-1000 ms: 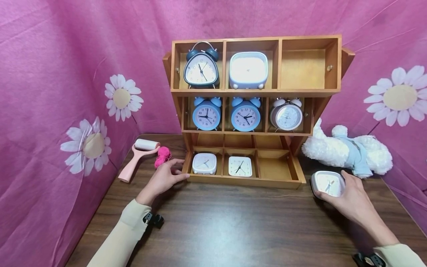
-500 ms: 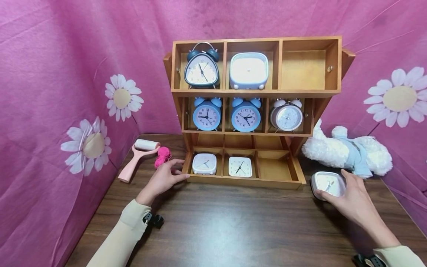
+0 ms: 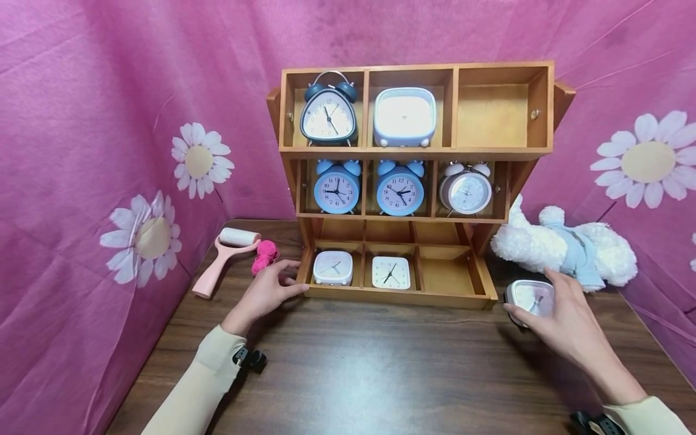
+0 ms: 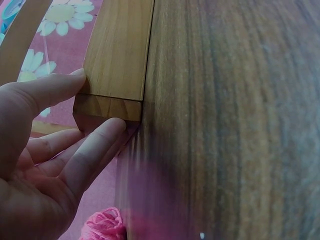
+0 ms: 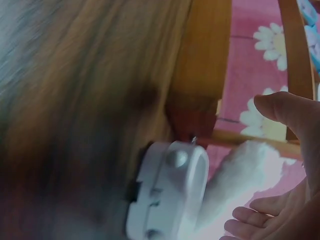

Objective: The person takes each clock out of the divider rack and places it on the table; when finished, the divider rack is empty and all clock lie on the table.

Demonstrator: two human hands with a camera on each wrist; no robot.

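My left hand rests at the front left corner of a wooden shelf rack, fingers extended. In the left wrist view its thumb and a finger touch the end of the rack's bottom board. On the table right of the rack sits a small white square alarm clock, face up. My right hand hovers over it, thumb and fingers spread. The right wrist view shows a gap between that hand and the clock. Several other clocks, including a dark triangular one and blue twin-bell ones, stand in the rack.
A white plush toy in a blue shirt lies behind the right hand's clock. Left of the rack are a pink lint roller and pink yarn. Flowered pink cloth hangs around the wooden table.
My right hand has shifted slightly up and left, its thumb and fingers coming away from the white clock, which stays on the table. The left hand has not moved.
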